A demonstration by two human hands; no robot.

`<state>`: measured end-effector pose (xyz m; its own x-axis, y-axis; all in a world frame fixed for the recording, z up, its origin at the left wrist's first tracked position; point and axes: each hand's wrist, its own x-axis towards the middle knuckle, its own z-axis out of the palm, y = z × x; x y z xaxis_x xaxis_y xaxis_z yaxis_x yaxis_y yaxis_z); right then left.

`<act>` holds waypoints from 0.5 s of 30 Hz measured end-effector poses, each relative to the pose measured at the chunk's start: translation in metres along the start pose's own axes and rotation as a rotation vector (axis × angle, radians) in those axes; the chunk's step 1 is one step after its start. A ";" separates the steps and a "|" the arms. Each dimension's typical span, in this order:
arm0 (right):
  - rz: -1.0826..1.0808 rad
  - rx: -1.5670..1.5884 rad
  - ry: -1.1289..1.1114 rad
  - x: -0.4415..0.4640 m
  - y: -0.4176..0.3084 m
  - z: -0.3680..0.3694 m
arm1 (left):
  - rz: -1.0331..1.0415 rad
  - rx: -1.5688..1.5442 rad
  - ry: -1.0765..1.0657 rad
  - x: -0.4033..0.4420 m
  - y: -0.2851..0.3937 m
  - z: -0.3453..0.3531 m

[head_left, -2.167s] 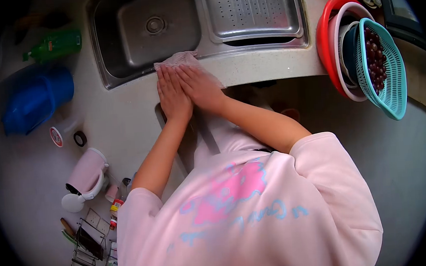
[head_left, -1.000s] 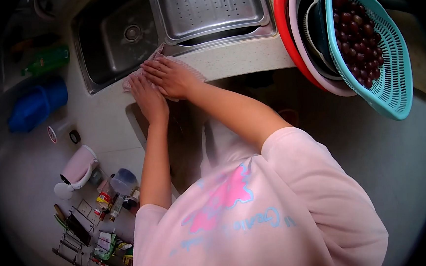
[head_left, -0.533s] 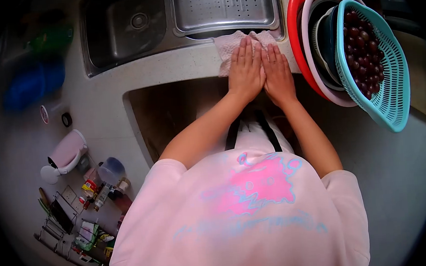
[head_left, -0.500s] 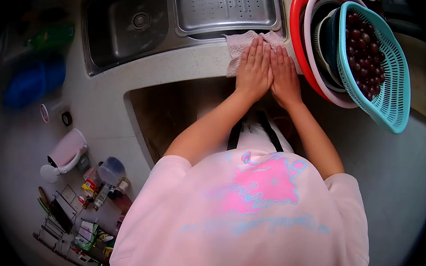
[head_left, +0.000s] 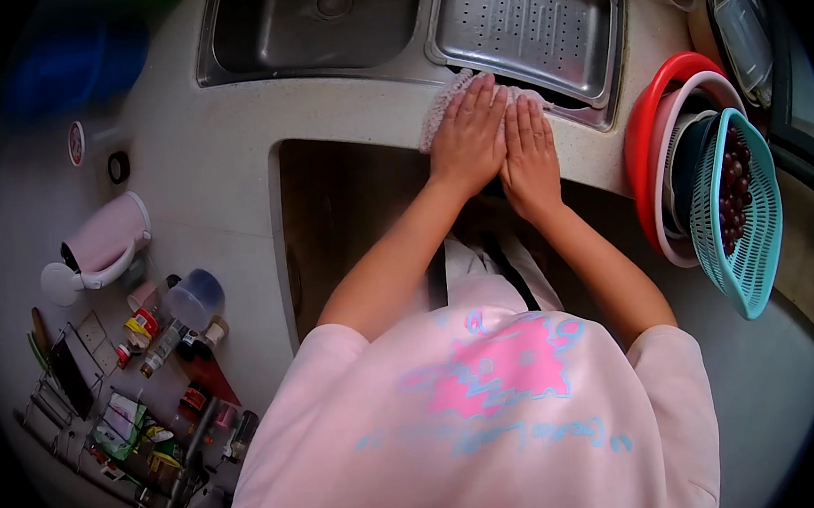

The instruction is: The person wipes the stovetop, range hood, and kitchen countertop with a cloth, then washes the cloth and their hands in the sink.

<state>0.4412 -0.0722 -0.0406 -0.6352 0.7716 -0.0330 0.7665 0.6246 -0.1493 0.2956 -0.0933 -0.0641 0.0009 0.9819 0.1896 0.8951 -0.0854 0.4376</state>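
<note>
A pale pink cloth lies on the front strip of the counter, by the edge of the steel sink. Both palms press down on it side by side. My left hand has its fingers stretched out flat over the cloth. Beside it, my right hand also lies flat with straight fingers on the cloth's right part. The perforated steel tray sits just beyond my fingertips.
Stacked red and pink basins stand at the right, with a turquoise basket of dark red grapes. At the left are a pink kettle, a blue object, bottles and a wire rack.
Since the earliest frame, the hands and cloth have moved right along the counter's front strip, from the left basin to below the perforated tray. The view has also shifted.
</note>
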 end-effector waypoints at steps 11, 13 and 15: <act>-0.388 0.299 0.251 0.197 -0.219 0.060 | -0.488 0.320 0.023 -0.050 -0.264 -0.121; -0.324 0.338 0.203 0.210 -0.230 0.067 | -0.545 0.354 0.059 -0.043 -0.284 -0.120; -0.271 0.348 0.118 0.223 -0.237 0.067 | -0.596 0.417 0.105 -0.034 -0.290 -0.119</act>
<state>0.1119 -0.0563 -0.0790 -0.7781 0.6067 0.1628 0.4838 0.7442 -0.4606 -0.0172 -0.1220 -0.0927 -0.5627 0.8184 0.1167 0.8257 0.5497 0.1264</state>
